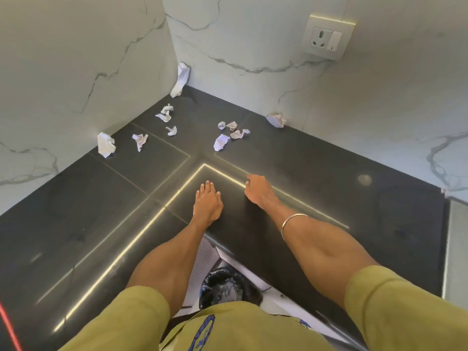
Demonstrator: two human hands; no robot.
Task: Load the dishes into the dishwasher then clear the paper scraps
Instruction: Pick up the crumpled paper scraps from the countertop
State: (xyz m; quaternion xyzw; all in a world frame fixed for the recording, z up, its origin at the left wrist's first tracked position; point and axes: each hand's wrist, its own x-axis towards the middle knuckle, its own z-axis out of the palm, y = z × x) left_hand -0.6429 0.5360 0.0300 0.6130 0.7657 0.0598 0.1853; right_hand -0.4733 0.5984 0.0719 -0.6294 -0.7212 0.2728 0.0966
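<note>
Fingers (pixel 205 190) of the left hand (pixel 207 204) are held straight and together, flat on the dark polished stone countertop (pixel 329 178); nothing is held. Fingers of the right hand (pixel 258 189) are loosely bent, tips down on the same surface, and nothing is seen in them, though the palm side is hidden.

Item: crumpled white paper scraps, scattered toward the corner, well apart from both hands.
- Cluster at 12 o'clock from the right hand: several small wads (pixel 231 134).
- Cluster at 11 o'clock from the left hand: small wads (pixel 166 115), one twisted piece (pixel 140 141).
- Larger wad against the left marble-patterned wall (pixel 105 145).
- Tall piece wedged in the corner (pixel 180 82).
- Wad against the back wall at 1 o'clock (pixel 276 119).

Item: black-lined waste bin (pixel 222 287), seen on the floor below the counter edge, at 6 o'clock.

No dishes are seen; the scrap-clearing step is judged to be in hand.

Handling advice: scraps are best swept inward from the walls with flat fingers, gathered into one pile, then cupped between both hands so light pieces are not scattered. The corner piece is likely to need pinching out.
</note>
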